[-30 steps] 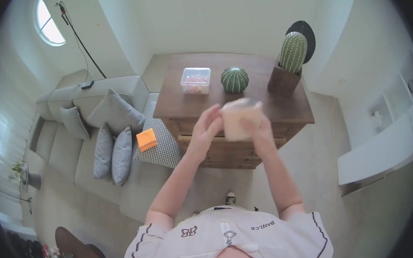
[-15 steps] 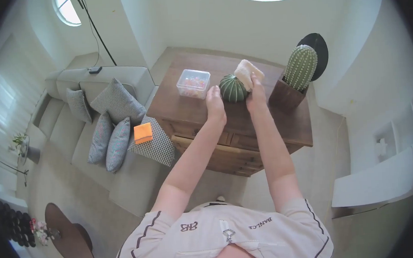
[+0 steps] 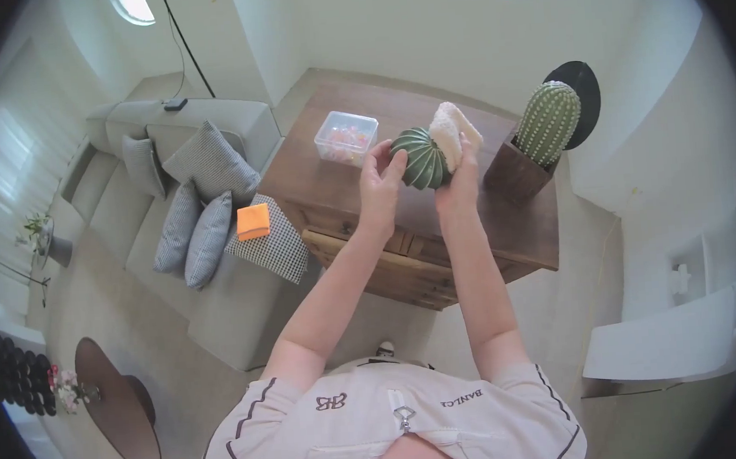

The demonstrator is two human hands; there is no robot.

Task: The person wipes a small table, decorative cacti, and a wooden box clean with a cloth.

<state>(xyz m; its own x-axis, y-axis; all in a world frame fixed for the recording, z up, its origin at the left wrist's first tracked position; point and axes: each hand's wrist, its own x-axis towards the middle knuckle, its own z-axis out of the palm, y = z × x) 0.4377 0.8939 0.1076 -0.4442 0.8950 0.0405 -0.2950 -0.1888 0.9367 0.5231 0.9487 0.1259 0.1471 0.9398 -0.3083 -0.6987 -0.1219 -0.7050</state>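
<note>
A round green ribbed cactus (image 3: 419,159) is between my hands above the wooden cabinet (image 3: 338,104), tilted to the left. My left hand (image 3: 377,190) grips its left side, with the thumb in front. My right hand (image 3: 460,185) is closed on a pale, fluffy cloth (image 3: 451,126) that lies against the cactus's right side. Some of the right fingers are hidden behind the cloth and cactus. Left of the cactus stands a clear plastic box (image 3: 346,137) with small pinkish pieces inside.
A tall cactus (image 3: 548,123) in a brown pot (image 3: 518,172) stands at the cabinet's right end. To the left is a grey sofa (image 3: 158,282) with several cushions (image 3: 214,162) and an orange folded cloth (image 3: 253,222). A round brown table (image 3: 111,405) stands lower left.
The round cactus has tilted and come up off the cabinet top into my hands. My left fingers have closed round its side. The cloth has moved with my right hand, and the view has shifted slightly.
</note>
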